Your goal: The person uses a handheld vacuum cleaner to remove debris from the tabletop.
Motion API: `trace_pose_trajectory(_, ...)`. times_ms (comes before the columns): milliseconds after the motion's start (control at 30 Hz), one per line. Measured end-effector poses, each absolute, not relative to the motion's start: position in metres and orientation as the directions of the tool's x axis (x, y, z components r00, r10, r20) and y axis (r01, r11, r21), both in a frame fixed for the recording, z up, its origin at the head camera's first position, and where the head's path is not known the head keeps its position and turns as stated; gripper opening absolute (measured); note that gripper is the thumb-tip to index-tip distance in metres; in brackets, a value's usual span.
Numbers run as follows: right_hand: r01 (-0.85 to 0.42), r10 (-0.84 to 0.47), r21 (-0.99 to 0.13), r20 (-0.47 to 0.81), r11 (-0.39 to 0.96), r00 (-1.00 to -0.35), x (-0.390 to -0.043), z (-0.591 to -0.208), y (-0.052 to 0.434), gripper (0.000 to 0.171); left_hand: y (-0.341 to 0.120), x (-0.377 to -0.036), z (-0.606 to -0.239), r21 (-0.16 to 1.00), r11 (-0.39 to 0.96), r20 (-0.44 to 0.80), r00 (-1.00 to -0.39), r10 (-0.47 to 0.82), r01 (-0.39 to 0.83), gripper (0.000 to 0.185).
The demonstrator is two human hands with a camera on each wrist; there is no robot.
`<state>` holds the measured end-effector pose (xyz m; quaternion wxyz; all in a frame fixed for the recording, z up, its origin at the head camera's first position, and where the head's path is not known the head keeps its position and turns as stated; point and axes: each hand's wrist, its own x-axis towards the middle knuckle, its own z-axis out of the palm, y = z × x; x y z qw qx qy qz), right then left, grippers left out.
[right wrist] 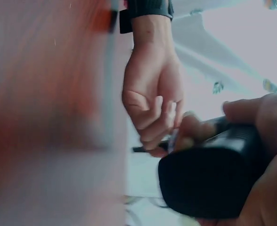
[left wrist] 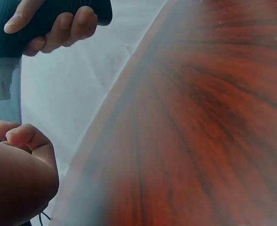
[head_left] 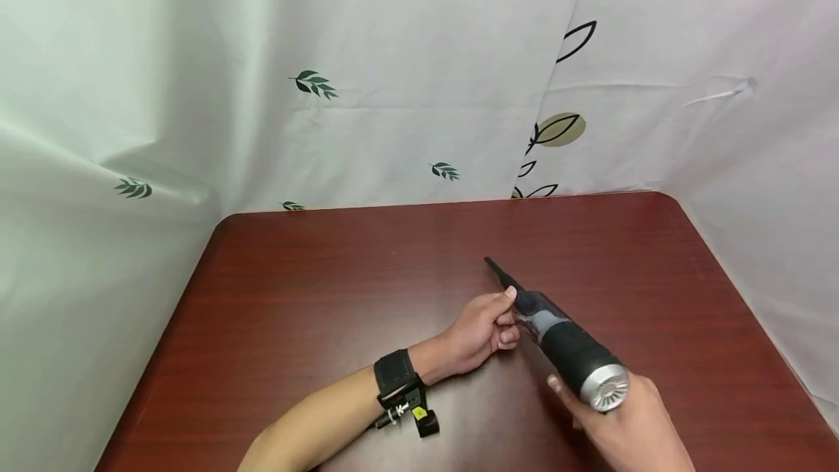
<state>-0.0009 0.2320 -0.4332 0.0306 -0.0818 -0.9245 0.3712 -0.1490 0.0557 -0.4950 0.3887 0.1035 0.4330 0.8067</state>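
While the left forearm enters from the lower middle of the head view, a black wrist strap with a small camera mount sits on it just left of centre. Right of the strap, the left hand lies low over the dark red wooden surface, its fingers curled and its thumb and fingertips pinching the narrow front part of a handheld vacuum. That device runs diagonally through the centre-right of the frame: a thin black nozzle tip points toward the upper left, then comes a greyish see-through section, then a thick black body ending in a silver vented cap toward the lower right. Whether the nozzle touches the surface cannot be told. At the lower right, the right hand wraps around the thick black body from below, fingers curled round it, holding it tilted above the surface. Behind the surface, across the whole upper part of the frame, hangs a white curtain printed with small green leaves, and a second panel at the upper right carries black outlined leaves. The right wrist view, blurred, shows the left hand's fingers closed at the front of the black body.
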Motion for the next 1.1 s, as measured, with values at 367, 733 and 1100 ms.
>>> trace_pose_trajectory(367,0.097,-0.291,-0.949,-0.005,-0.299,-0.957,-0.024,-0.472,0.258,0.021,0.025,-0.161,-0.5,0.852,-0.365,-0.092,-0.793,0.602,-0.375,0.049)
trace_pose_trajectory(733,0.373,-0.577,-0.658,0.115,-0.654,-0.809,-0.08,-0.496,0.264,0.049,0.003,-0.173,-0.494,0.842,-0.411,-0.129,-0.87,0.477,-0.35,0.034)
trace_pose_trajectory(1100,0.399,-0.53,-0.774,-0.098,-0.492,-0.843,-0.135,-0.486,0.255,0.03,-0.012,-0.198,-0.492,0.81,-0.492,-0.186,-0.935,0.303,-0.32,0.03)
